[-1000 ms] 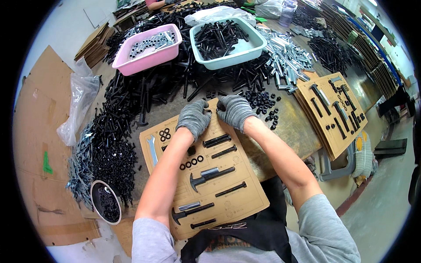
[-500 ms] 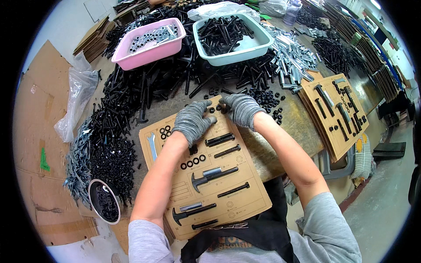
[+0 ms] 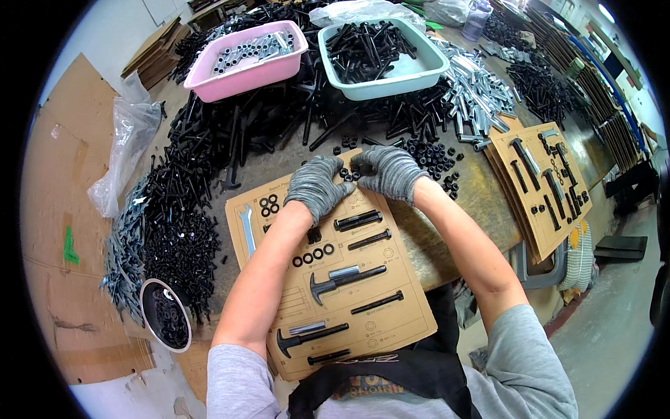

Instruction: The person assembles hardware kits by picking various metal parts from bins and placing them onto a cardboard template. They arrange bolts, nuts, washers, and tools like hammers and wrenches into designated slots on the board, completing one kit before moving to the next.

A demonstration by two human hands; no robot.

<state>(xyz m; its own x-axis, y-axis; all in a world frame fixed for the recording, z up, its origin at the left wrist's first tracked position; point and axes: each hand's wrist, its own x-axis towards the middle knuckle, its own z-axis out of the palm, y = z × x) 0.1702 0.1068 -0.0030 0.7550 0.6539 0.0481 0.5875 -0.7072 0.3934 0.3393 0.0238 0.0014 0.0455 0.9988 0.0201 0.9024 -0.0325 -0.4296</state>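
In grey knit gloves, both my hands rest at the far end of a brown cardboard sheet (image 3: 412, 314) stacked on others. My left hand (image 3: 317, 187) has its thumb apart from its bent fingers. Curved over the sheet's far right corner, my right hand (image 3: 392, 172) also has fingers and thumb apart. Small black nuts (image 3: 347, 174) sit between the two hands, near the fingertips. Fixed on the sheet are a wrench (image 3: 247, 229), black rings (image 3: 313, 256), black bolts (image 3: 377, 302), silver tubes (image 3: 307, 327) and T-headed black bolts (image 3: 312, 339). My left wrist and forearm cover part of it.
A pink tub (image 3: 244, 84) of silver tubes and a pale green tub (image 3: 391, 87) of black bolts stand beyond. Loose black bolts (image 3: 178, 244), nuts (image 3: 433, 157) and silver tubes (image 3: 478, 91) surround the sheet. Another filled card stack (image 3: 541, 181) lies right; a round container (image 3: 166, 318) left.
The whole view has shifted slightly, so the sheet and tubs appear a little further right. My hands stay at the sheet's far end, with small finger movements around the nuts.
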